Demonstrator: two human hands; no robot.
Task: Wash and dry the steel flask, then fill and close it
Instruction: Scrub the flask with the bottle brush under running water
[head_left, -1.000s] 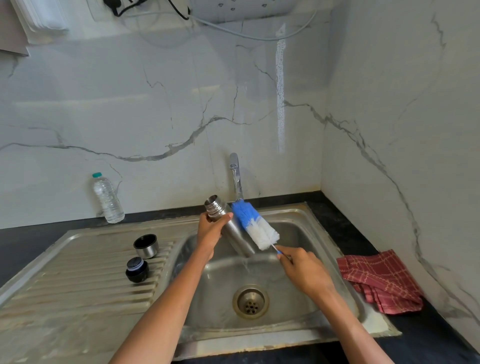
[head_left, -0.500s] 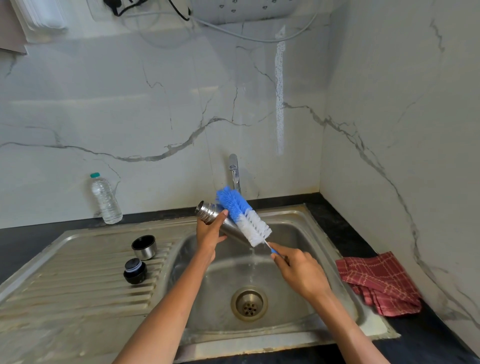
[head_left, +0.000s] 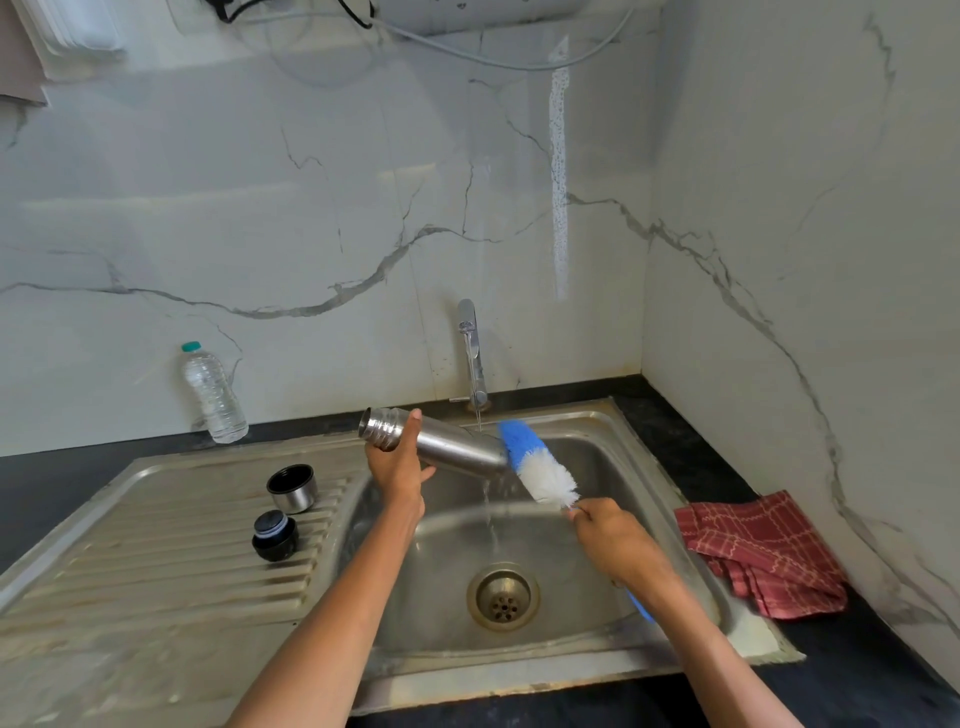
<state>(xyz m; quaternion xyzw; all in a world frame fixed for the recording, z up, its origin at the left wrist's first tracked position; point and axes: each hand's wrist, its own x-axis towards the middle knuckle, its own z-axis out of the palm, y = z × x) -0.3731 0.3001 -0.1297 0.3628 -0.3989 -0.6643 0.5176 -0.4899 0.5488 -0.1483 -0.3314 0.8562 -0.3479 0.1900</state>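
The steel flask (head_left: 447, 441) lies almost level over the sink basin (head_left: 571, 597), its open threaded mouth pointing left. My left hand (head_left: 397, 462) grips it near the neck. My right hand (head_left: 613, 540) holds the handle of a blue and white bottle brush (head_left: 535, 462), whose bristles press against the flask's bottom end. A thin stream of water runs from the tap (head_left: 470, 353) past the flask's base into the basin. The steel cup lid (head_left: 292, 487) and the black stopper (head_left: 274, 535) stand on the drainboard to the left.
A clear plastic water bottle (head_left: 213, 392) stands by the back wall on the left. A red checked cloth (head_left: 763, 551) lies on the dark counter right of the sink. The drain (head_left: 503, 596) sits at the basin's middle. Marble walls close in behind and at right.
The flask has tipped from steeply slanted to almost level, mouth swinging left. The brush slid from the flask's upper side down to its bottom end.
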